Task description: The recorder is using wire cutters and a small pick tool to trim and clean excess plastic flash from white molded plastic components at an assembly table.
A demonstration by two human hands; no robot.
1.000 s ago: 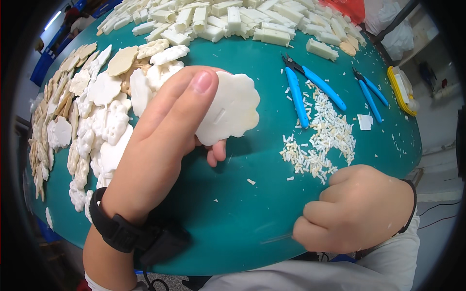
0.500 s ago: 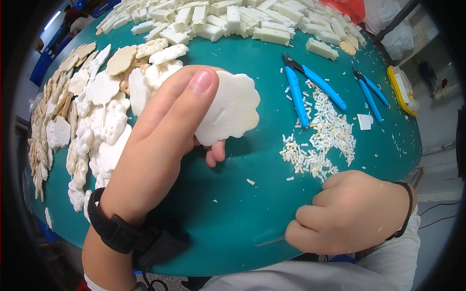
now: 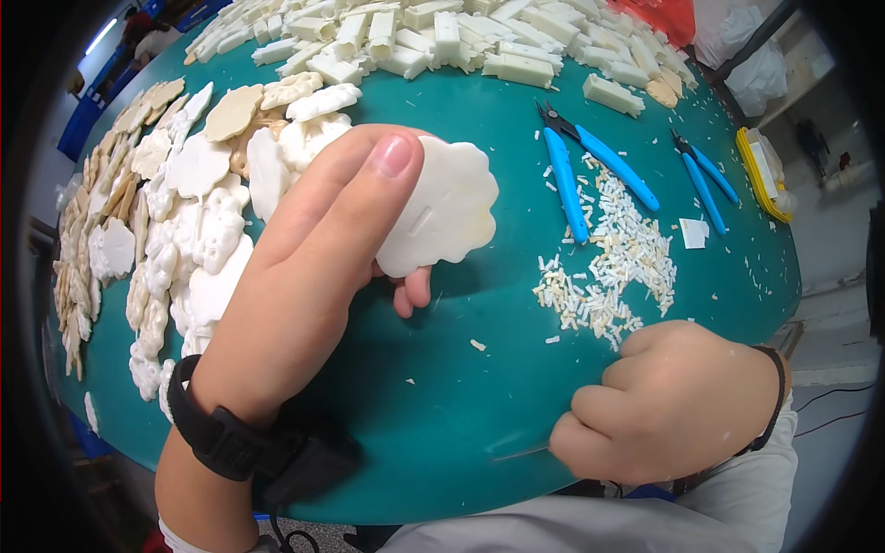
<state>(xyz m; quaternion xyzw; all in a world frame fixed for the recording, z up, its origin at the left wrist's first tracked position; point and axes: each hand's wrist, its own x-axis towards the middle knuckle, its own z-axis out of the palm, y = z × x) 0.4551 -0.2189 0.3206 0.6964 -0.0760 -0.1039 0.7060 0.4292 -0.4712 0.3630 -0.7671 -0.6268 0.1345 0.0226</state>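
My left hand [image 3: 318, 240] is closed on a flat white plastic piece [image 3: 442, 207] with a scalloped edge. The thumb lies on top and the other fingers are mostly hidden beneath. A small raised slot-like mark shows on its face. Close to the table's near edge, my right hand [image 3: 668, 401] is curled into a fist around a thin, pointed, blade-like tool [image 3: 521, 453]. Only its slim tip sticks out to the left; the handle is hidden in the fingers. The tool is apart from the white piece.
Left of my hand lies a heap of white and beige scalloped pieces [image 3: 198, 166]. Long cream plastic blocks [image 3: 442, 37] are piled at the back. Two blue-handled nippers [image 3: 618, 168] [image 3: 708, 180] lie right, by small plastic offcuts [image 3: 618, 258]. A yellow-edged box [image 3: 761, 175] sits at the right edge.
Both hands have shifted very slightly to the right, the left with the white piece, the right with the thin tool. Both grips look the same.
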